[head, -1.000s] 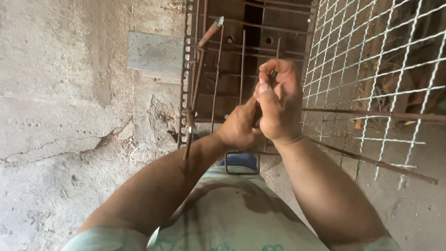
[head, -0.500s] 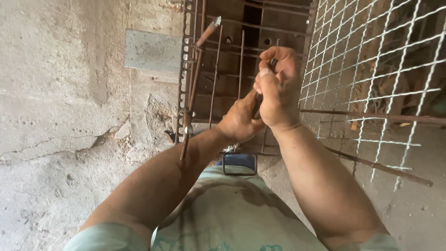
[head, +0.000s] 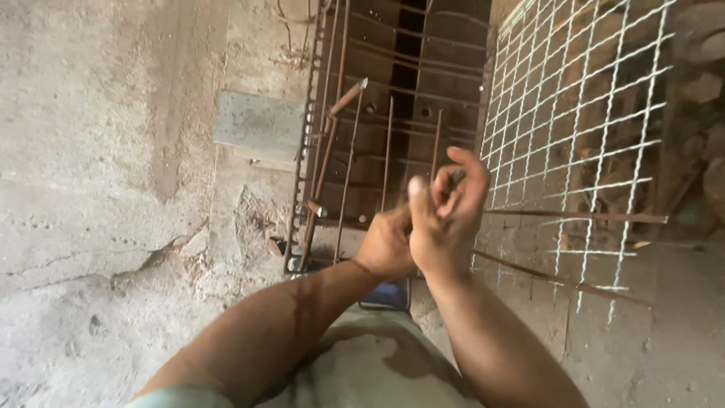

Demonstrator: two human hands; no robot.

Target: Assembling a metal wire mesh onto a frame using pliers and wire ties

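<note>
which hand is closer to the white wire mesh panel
Right. The right hand is raised just left of the white wire mesh panel, almost at its edge. The left hand sits behind it, farther left, by the rusty rebar cage.

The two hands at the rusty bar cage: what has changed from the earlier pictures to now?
The right hand has loosened, its fingers lifted around a thin dark piece. The left hand stays closed behind it. The rusty steel bar cage and white wire mesh have not moved.
</note>
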